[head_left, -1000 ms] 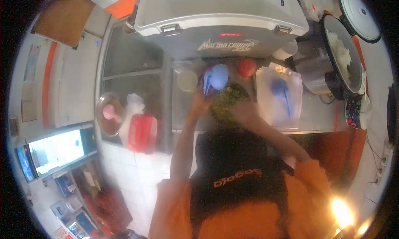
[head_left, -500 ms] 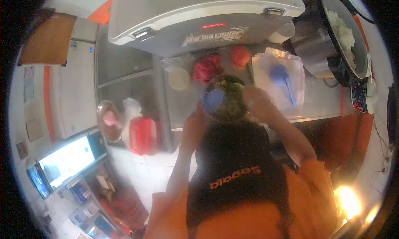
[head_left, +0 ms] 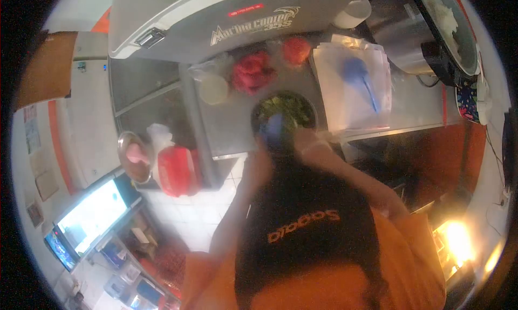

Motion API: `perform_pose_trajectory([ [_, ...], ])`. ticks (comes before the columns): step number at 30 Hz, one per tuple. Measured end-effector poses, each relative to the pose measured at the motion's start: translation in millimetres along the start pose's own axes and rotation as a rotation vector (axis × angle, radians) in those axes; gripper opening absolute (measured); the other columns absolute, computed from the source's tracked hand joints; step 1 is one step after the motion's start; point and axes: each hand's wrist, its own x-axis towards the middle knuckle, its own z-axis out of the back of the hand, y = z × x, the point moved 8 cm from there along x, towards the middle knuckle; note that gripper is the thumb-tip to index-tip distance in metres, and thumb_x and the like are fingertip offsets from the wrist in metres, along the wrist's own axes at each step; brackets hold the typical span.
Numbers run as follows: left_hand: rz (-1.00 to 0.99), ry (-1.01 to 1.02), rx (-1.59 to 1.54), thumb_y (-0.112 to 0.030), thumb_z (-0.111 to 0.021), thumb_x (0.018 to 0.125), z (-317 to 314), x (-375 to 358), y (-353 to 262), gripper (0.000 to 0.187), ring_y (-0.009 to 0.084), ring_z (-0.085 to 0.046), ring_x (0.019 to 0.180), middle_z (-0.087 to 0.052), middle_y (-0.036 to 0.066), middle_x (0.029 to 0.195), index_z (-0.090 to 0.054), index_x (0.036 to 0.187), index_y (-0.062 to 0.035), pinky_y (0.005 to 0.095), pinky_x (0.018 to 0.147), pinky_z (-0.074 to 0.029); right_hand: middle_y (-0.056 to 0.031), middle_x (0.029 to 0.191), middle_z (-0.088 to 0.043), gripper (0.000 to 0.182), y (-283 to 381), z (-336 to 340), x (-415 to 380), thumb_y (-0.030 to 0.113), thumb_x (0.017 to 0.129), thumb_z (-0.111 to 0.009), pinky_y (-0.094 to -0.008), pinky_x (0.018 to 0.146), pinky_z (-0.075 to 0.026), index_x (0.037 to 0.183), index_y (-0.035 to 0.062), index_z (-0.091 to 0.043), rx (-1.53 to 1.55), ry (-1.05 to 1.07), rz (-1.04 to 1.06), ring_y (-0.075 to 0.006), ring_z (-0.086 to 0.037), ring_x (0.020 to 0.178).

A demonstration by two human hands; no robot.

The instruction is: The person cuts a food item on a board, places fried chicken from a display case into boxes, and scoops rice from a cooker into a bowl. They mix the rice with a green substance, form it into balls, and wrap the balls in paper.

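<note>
A dark round bowl (head_left: 312,111) with leafy green food (head_left: 283,106) in it sits at the counter's front edge, close to my body. Inside its near left part is a smooth blue object (head_left: 271,128), too blurred to identify. My left hand (head_left: 260,160) is just below the blue object at the bowl's near left side. At the near right rim is my right hand (head_left: 312,146). Motion smears the fingers of both hands, so their grip on the bowl or the blue object cannot be made out.
Behind the bowl lie a red plastic bag (head_left: 253,71), a round red bundle (head_left: 297,51) and a pale round container (head_left: 213,90). Paper sheets (head_left: 334,102) carry a blue spoon (head_left: 362,80). A cooler (head_left: 199,18) and rice pot (head_left: 399,37) stand behind; a red package (head_left: 179,171) is left.
The camera view has shifted, so the counter things appear further left and higher. My right hand has moved from the bowl's right side to its near rim. The blue object sits nearer to me.
</note>
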Motion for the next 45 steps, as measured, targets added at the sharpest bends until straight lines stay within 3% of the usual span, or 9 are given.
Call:
perform_pose_trajectory([
  [3,-0.049,0.017,-0.157,-0.018,-0.048,0.094,-2.8,14.3,0.7,0.059,0.0523,-0.060,0.100,-0.061,0.036,0.108,-0.029,0.145,0.0061,0.0581,0.084,-0.049,-0.0284,0.101,-0.063,0.032,26.9,35.9,6.2,0.006,0.076,-0.056,-0.0437,0.085,-0.054,0.102,-0.0115,-0.061,-0.025,-0.370,0.142,-0.0364,-0.064,0.085],
  [9,-0.072,-0.174,-0.497,-0.024,-0.050,0.096,-19.6,49.7,0.4,0.043,0.0533,-0.058,0.100,-0.061,0.035,0.107,-0.049,0.126,0.0069,0.0597,0.085,-0.047,-0.0248,0.095,-0.066,0.033,12.8,19.5,25.2,0.009,0.087,-0.051,-0.0410,0.071,-0.059,0.111,-0.0126,-0.059,0.029,-0.333,-0.179,-0.0350,-0.069,0.081],
  [12,-0.245,-0.325,-0.451,-0.022,-0.048,0.098,-19.4,55.6,-5.3,0.031,0.0455,-0.063,0.085,-0.063,0.027,0.096,-0.052,0.118,0.0011,0.0563,0.073,-0.051,-0.0265,0.098,-0.066,0.035,2.2,29.8,25.3,0.010,0.087,-0.051,-0.0401,0.068,-0.059,0.112,-0.0131,-0.058,0.249,0.273,-0.391,-0.0340,-0.070,0.084],
  [17,0.220,0.002,-1.341,-0.028,-0.047,0.104,-35.5,44.5,-4.0,0.025,0.0236,-0.061,0.069,-0.065,0.010,0.085,-0.058,0.109,-0.0058,0.0388,0.059,-0.051,-0.0285,0.099,-0.066,0.032,-33.1,97.4,-8.0,0.009,0.088,-0.052,-0.0397,0.076,-0.057,0.108,-0.0140,-0.060,0.099,-0.002,-0.388,-0.0327,-0.069,0.091],
  [19,0.245,-0.001,-1.364,-0.028,-0.045,0.105,-46.5,46.3,-1.8,0.025,0.0209,-0.059,0.065,-0.064,0.009,0.085,-0.058,0.108,-0.0073,0.0369,0.053,-0.050,-0.0286,0.097,-0.066,0.031,-16.1,100.8,-12.0,0.008,0.088,-0.052,-0.0426,0.077,-0.056,0.107,-0.0157,-0.059,-0.346,-0.252,-0.002,-0.0343,-0.068,0.092],
  [22,0.106,-0.133,-1.195,-0.029,-0.045,0.104,-47.9,52.0,-7.1,0.027,0.0223,-0.061,0.069,-0.065,0.010,0.085,-0.057,0.109,-0.0059,0.0377,0.057,-0.051,-0.0281,0.096,-0.066,0.033,-32.5,69.2,23.7,0.010,0.087,-0.053,-0.0444,0.080,-0.055,0.109,-0.0149,-0.059,0.352,-0.101,-0.208,-0.0355,-0.068,0.092],
  [32,-0.287,-0.263,-0.395,-0.022,-0.043,0.105,-17.5,36.2,-30.0,0.028,0.0174,-0.062,0.080,-0.064,0.013,0.099,-0.055,0.125,-0.0070,0.0276,0.051,-0.049,-0.0210,0.087,-0.067,0.024,-10.3,83.3,5.2,0.009,0.089,-0.052,-0.0403,0.061,-0.057,0.103,-0.0082,-0.060,0.328,0.033,-0.272,-0.0328,-0.069,0.077],
  [40,0.175,-0.034,-2.064,-0.017,-0.050,0.102,15.1,-43.0,-53.6,0.019,0.0053,-0.038,0.046,-0.051,0.003,0.080,-0.049,0.121,-0.0137,0.0153,0.029,-0.025,-0.0221,0.086,-0.067,0.027,-98.8,104.1,11.7,0.026,0.091,-0.058,-0.0494,0.071,-0.054,0.096,0.0005,-0.066,0.206,-0.138,-0.174,-0.0377,-0.067,0.081],
  [45,0.125,-0.047,-2.073,-0.023,-0.047,0.104,25.2,-56.7,-97.5,0.025,0.0015,-0.033,0.045,-0.043,-0.001,0.074,-0.049,0.123,-0.0077,0.0151,0.028,-0.022,-0.0201,0.088,-0.068,0.028,-124.7,126.3,10.3,0.029,0.096,-0.054,-0.0513,0.080,-0.051,0.098,0.0038,-0.067,0.267,-0.375,-0.304,-0.0385,-0.066,0.086],
])
